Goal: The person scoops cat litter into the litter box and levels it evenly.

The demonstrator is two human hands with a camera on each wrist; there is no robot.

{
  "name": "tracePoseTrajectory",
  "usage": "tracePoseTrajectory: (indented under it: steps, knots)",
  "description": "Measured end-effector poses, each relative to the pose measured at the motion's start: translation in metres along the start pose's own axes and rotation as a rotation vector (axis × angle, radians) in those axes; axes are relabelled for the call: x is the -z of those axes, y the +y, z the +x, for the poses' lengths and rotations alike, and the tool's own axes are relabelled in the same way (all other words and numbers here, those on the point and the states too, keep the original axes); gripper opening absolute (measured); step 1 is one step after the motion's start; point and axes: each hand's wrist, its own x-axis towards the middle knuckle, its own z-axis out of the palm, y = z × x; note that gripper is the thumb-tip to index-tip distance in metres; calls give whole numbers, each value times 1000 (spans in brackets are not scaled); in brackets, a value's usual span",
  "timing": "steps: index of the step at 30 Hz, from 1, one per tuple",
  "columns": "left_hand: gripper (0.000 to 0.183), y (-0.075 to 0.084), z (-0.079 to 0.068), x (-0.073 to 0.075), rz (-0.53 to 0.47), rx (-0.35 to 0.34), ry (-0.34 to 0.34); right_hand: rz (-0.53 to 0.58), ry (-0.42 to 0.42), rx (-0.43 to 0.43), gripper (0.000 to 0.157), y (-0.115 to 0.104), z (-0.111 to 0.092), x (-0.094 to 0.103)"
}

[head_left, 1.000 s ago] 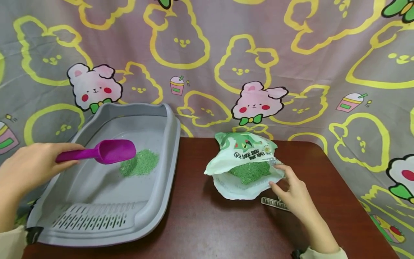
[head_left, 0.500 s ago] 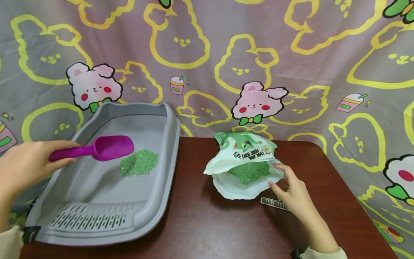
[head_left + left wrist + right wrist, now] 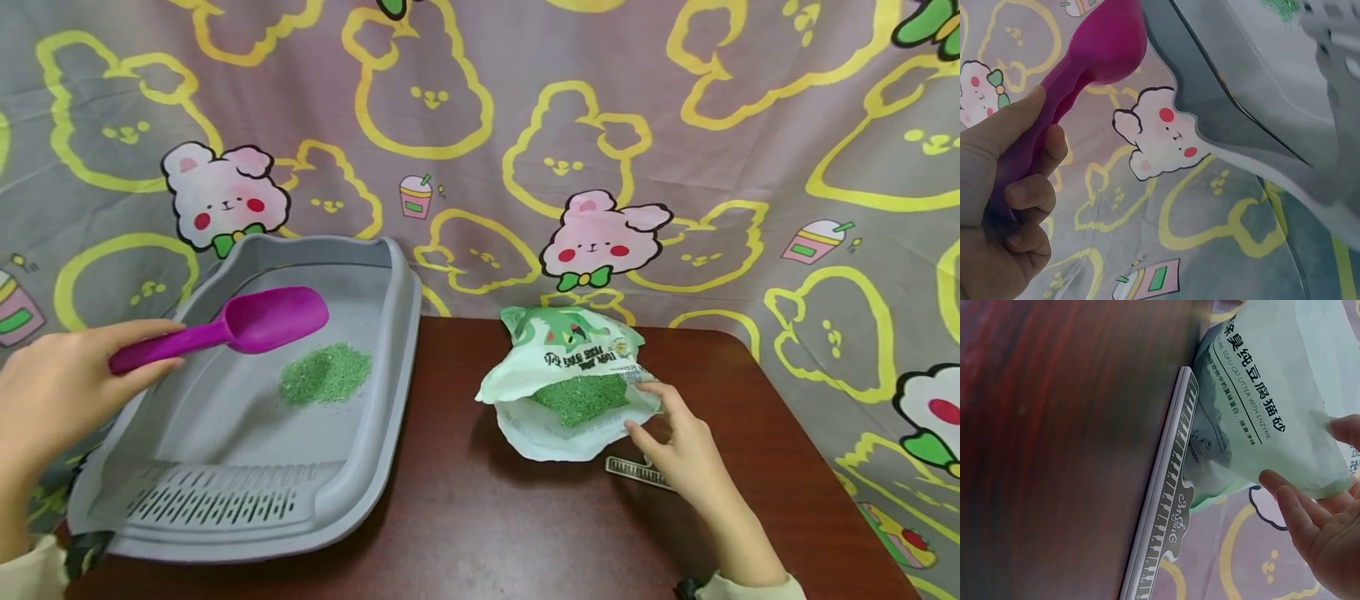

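Note:
My left hand [image 3: 63, 392] grips the handle of a purple scoop [image 3: 279, 318], held over the grey litter box [image 3: 403, 367]. No litter shows in the scoop's bowl. In the left wrist view, fingers and thumb wrap round the scoop handle [image 3: 1041, 131]. A small heap of green cat litter [image 3: 330, 373] lies on the box floor. To the right, an open cat litter bag [image 3: 510, 429] lies with its mouth towards me and green litter [image 3: 581, 400] inside. My right hand [image 3: 686, 442] holds the bag's mouth at its right edge, thumb on the printed side [image 3: 1260, 394].
A ruler with piano-key markings [image 3: 636, 472] lies on the brown table [image 3: 480, 525], below the bag and partly behind the right hand. The litter box has a slotted step [image 3: 217, 504] at its near end. A cartoon-print cloth [image 3: 480, 192] hangs behind the table.
The scoop in my left hand has risen over the litter box, dipping slightly left and then moving right. My right hand stays at the bag's mouth. The view has shifted a little.

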Motion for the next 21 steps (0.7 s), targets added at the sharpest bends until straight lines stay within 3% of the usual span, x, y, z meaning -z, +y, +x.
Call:
tracePoseTrajectory:
  steps: [13,21]
  knots:
    - [34,26,-10,0,-96,-51,178,-6,3,8,52,0,0,0]
    - [38,54,-13,1,-156,-61,227,-4,-10,-1,51,-1,-1,1]
